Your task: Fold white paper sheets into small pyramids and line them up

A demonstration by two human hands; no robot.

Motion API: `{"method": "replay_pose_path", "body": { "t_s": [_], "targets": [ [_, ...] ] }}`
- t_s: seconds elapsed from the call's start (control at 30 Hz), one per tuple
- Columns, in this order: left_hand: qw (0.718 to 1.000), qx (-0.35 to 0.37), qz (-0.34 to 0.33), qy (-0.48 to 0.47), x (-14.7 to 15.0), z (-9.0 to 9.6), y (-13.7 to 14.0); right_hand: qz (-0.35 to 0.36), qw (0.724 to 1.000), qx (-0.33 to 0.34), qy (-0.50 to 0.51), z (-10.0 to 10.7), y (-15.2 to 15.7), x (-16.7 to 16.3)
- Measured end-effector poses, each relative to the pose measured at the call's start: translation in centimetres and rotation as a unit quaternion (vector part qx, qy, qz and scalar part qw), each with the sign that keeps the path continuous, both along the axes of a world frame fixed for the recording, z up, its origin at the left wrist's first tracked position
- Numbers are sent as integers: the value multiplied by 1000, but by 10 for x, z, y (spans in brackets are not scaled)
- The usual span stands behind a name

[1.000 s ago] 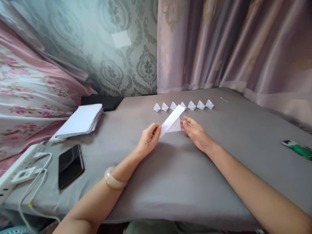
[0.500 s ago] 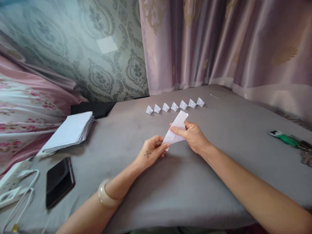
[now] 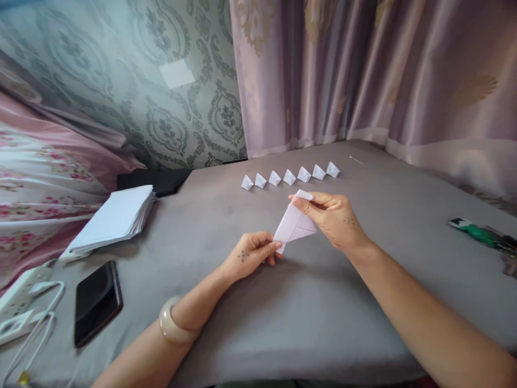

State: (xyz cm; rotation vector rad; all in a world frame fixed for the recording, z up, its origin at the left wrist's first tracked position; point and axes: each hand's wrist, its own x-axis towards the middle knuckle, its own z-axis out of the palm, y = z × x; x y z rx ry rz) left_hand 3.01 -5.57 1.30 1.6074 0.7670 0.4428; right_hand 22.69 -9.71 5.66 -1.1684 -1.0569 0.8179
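Across my feed, seven small, pointed white paper shapes (image 3: pixel 290 177) stand in a row on the grey cloth-covered surface (image 3: pixel 226 312), behind the folded white paper (image 3: pixel 288 223) between left hand (image 3: pixel 251 255) and right hand (image 3: pixel 334 218). Left, a flat black rectangular phone (image 3: pixel 98 304) lies before a white paper stack (image 3: pixel 113 218); right, a slender green object (image 3: pixel 480 233).

**Soft light, smeared edges**

Diffuse, moderate light fills the room, with a bluish haze washing over the upper left of the wallpaper (image 3: pixel 169 116). Pale sheen streaks the curtain (image 3: pixel 302 70). Soft-edged shadows darken the grey cloth (image 3: pixel 323 328) below the left hand (image 3: pixel 252 254) and right hand (image 3: pixel 337 218). Wide-angle distortion stretches the forearms toward the lower corners; the floral fabric (image 3: pixel 44 199) looks smeared.
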Motion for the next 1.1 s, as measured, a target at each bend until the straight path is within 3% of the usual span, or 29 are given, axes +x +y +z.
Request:
{"method": "replay_pose_path", "body": {
  "t_s": [0.2,0.33,0.4,0.43,0.5,0.6,0.8,0.97,1.1],
  "targets": [
    [995,-21,-97,-6,-3,-1,-3,-28,998,32,-41,7,-6,0],
    [974,-70,-214,4,-8,14,1,13,998,6,-57,6,-7,1],
    [970,-79,-230,0,-8,25,7,34,997,-4,-64,4,-7,1],
    [978,-71,-195,-18,-7,31,9,37,997,-5,-66,3,-7,0],
    [991,-53,-35,-114,0,39,13,27,997,-12,-76,0,-7,-3],
    [967,-82,131,-204,18,40,13,3,993,-31,-112,-4,-6,-8],
    [940,-127,193,-252,42,20,8,-31,976,-20,-213,-18,-2,-13],
    [924,-86,257,-272,35,13,7,-84,965,45,-246,-25,-3,-21],
    [912,-109,268,-291,32,15,3,-88,941,106,-310,-23,-8,-29]
  ]
}}
